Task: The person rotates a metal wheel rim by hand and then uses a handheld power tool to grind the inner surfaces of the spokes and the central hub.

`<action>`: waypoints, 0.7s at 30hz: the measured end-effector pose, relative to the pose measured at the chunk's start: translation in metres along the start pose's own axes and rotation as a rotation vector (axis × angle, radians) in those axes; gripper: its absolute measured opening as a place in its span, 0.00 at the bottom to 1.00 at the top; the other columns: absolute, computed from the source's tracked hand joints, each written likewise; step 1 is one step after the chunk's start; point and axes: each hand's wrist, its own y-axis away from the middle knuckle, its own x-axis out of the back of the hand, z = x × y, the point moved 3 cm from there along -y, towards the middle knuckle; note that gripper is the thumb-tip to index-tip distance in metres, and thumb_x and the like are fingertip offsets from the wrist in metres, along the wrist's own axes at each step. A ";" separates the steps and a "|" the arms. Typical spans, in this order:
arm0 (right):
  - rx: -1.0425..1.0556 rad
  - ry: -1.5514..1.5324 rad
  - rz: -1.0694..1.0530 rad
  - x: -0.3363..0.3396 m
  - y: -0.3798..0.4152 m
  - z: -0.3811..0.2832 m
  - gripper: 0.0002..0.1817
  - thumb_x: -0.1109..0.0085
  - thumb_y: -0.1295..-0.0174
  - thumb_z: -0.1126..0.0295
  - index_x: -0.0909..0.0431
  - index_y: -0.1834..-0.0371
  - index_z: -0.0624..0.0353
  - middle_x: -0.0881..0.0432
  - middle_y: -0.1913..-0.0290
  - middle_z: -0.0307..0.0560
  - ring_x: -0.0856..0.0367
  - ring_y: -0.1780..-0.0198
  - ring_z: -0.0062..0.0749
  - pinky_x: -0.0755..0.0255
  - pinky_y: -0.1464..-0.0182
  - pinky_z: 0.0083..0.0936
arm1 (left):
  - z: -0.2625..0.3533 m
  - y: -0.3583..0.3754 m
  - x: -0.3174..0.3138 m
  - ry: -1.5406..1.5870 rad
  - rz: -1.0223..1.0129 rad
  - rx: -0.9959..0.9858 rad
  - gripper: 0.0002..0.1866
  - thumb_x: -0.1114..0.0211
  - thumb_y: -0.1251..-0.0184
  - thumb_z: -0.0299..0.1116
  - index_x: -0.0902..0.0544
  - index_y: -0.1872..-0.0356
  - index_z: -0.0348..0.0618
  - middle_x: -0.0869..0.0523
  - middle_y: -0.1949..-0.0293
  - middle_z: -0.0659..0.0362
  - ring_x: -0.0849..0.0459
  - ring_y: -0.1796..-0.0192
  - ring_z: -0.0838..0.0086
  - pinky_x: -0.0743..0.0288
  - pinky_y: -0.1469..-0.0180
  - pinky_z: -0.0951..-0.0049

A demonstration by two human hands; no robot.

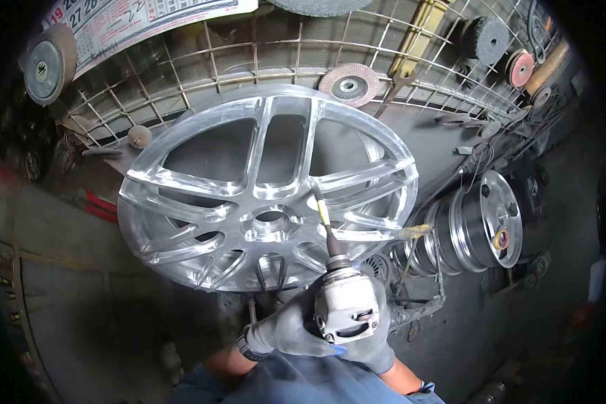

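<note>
A dim workshop is seen, with a wire grid (209,50) stretched across its back. In front of the grid a large spoked wheel (237,217) is set with its face toward the person; the bare metal of its spokes and rim is streaked with bright reflections. To the right of the wheel, other rims (459,229) are lined up on their sides, shiny and partly shadowed. Beyond the wheel's upper left, a printed calendar (148,30) is hung, partly cut off by the view. At the wheel's near edge a white-bodied power tool (346,303) is held, grasped from the left by the gloved left hand (291,330) and from the right by the gloved right hand (379,340), whose fingers are mostly hidden. Behind the wheel's far edge a flap disc (348,85) is propped near the grid. Below the left glove a dark watch (250,345) is worn. The tool's slim tip (318,195) is pointed at a spoke base right of the wheel's hub; whether the metal is touched cannot be told.
</note>
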 end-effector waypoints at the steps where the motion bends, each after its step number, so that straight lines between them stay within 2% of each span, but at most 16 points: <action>1: 0.015 -0.004 -0.019 -0.002 0.000 0.000 0.49 0.17 0.59 0.59 0.33 0.35 0.67 0.20 0.44 0.58 0.15 0.47 0.46 0.22 0.46 0.37 | -0.002 0.003 0.005 0.040 0.032 0.020 0.39 0.39 0.36 0.53 0.34 0.28 0.43 0.26 0.32 0.53 0.28 0.30 0.63 0.38 0.26 0.58; 3: 0.044 0.021 -0.038 -0.007 0.003 0.010 0.49 0.17 0.59 0.59 0.34 0.34 0.66 0.21 0.43 0.58 0.16 0.46 0.47 0.22 0.46 0.37 | -0.002 0.005 0.011 0.117 0.095 0.068 0.59 0.16 0.55 0.36 0.46 0.24 0.33 0.31 0.30 0.51 0.31 0.29 0.65 0.40 0.26 0.64; 8: 0.028 0.035 -0.093 -0.008 0.006 0.017 0.50 0.19 0.58 0.58 0.35 0.32 0.64 0.24 0.40 0.59 0.18 0.43 0.50 0.22 0.45 0.39 | 0.008 0.006 0.001 0.138 0.167 0.110 0.58 0.15 0.55 0.38 0.44 0.25 0.33 0.30 0.31 0.50 0.32 0.29 0.64 0.39 0.26 0.63; 9: -0.004 -0.017 -0.089 -0.008 0.009 0.023 0.49 0.19 0.58 0.59 0.35 0.33 0.65 0.22 0.42 0.59 0.16 0.45 0.49 0.22 0.46 0.38 | 0.021 0.007 -0.018 -0.140 0.199 0.024 0.42 0.34 0.40 0.50 0.36 0.29 0.39 0.27 0.32 0.52 0.28 0.31 0.62 0.36 0.27 0.59; 10: -0.010 -0.015 -0.084 -0.005 0.009 0.022 0.49 0.19 0.58 0.59 0.35 0.33 0.65 0.22 0.42 0.59 0.16 0.45 0.49 0.22 0.46 0.38 | 0.030 0.005 -0.030 -0.416 0.227 -0.064 0.34 0.52 0.26 0.61 0.28 0.32 0.46 0.24 0.33 0.54 0.24 0.33 0.60 0.33 0.29 0.55; 11: -0.008 -0.038 -0.056 0.000 0.008 0.018 0.49 0.18 0.59 0.60 0.35 0.33 0.66 0.21 0.44 0.58 0.15 0.46 0.48 0.21 0.46 0.38 | 0.022 0.002 -0.026 -0.414 0.224 -0.059 0.34 0.52 0.26 0.61 0.28 0.32 0.46 0.24 0.33 0.54 0.24 0.33 0.60 0.33 0.29 0.55; 13: -0.007 -0.059 -0.034 0.006 0.009 0.016 0.50 0.17 0.59 0.60 0.35 0.34 0.66 0.19 0.45 0.58 0.15 0.47 0.47 0.21 0.46 0.37 | 0.013 -0.005 -0.020 -0.767 0.046 -0.488 0.32 0.40 0.28 0.52 0.31 0.31 0.43 0.23 0.35 0.55 0.22 0.35 0.63 0.29 0.31 0.58; 14: -0.026 -0.074 0.024 0.010 0.010 0.018 0.50 0.16 0.60 0.60 0.34 0.34 0.67 0.18 0.46 0.58 0.14 0.48 0.46 0.21 0.47 0.37 | 0.009 -0.010 -0.016 -0.764 0.047 -0.488 0.32 0.40 0.28 0.52 0.31 0.31 0.43 0.23 0.35 0.55 0.22 0.35 0.63 0.29 0.31 0.58; 16: -0.102 -0.155 0.116 0.018 0.017 0.023 0.50 0.15 0.63 0.59 0.33 0.36 0.67 0.17 0.47 0.58 0.13 0.49 0.44 0.21 0.47 0.36 | -0.007 -0.023 -0.011 -0.013 0.042 0.059 0.58 0.17 0.52 0.41 0.46 0.25 0.32 0.31 0.31 0.49 0.33 0.27 0.62 0.42 0.24 0.62; 17: -0.069 -0.117 0.105 0.025 0.014 0.020 0.50 0.15 0.63 0.58 0.33 0.36 0.67 0.18 0.47 0.58 0.14 0.49 0.45 0.21 0.46 0.36 | -0.006 -0.029 -0.016 0.136 0.014 0.115 0.58 0.17 0.50 0.41 0.48 0.24 0.31 0.31 0.30 0.49 0.34 0.27 0.62 0.44 0.24 0.61; 18: -0.037 -0.079 0.094 0.033 0.010 0.018 0.50 0.15 0.63 0.58 0.33 0.36 0.68 0.18 0.46 0.58 0.14 0.48 0.45 0.22 0.46 0.36 | 0.000 -0.032 -0.023 0.137 0.014 0.109 0.58 0.17 0.50 0.41 0.48 0.24 0.31 0.31 0.30 0.49 0.34 0.27 0.62 0.44 0.24 0.61; 19: 0.001 0.016 0.074 0.037 0.014 0.023 0.50 0.15 0.64 0.58 0.32 0.36 0.68 0.19 0.45 0.58 0.15 0.47 0.45 0.22 0.45 0.36 | 0.023 -0.034 -0.043 -0.233 -0.065 -0.095 0.59 0.18 0.50 0.41 0.48 0.24 0.30 0.31 0.30 0.48 0.34 0.27 0.62 0.44 0.23 0.61; 20: -0.056 -0.128 0.131 0.037 0.021 0.032 0.48 0.16 0.63 0.59 0.31 0.37 0.66 0.20 0.44 0.57 0.17 0.46 0.44 0.24 0.42 0.37 | 0.040 -0.037 -0.058 -0.602 -0.140 -0.302 0.59 0.18 0.50 0.41 0.49 0.24 0.29 0.32 0.30 0.48 0.34 0.26 0.62 0.45 0.23 0.61; 21: -0.099 -0.143 0.177 0.041 0.021 0.033 0.47 0.16 0.62 0.59 0.31 0.37 0.66 0.20 0.44 0.55 0.17 0.45 0.43 0.25 0.41 0.37 | 0.049 -0.043 -0.065 -0.784 -0.229 -0.504 0.58 0.19 0.49 0.41 0.49 0.24 0.29 0.32 0.30 0.47 0.34 0.26 0.61 0.46 0.23 0.60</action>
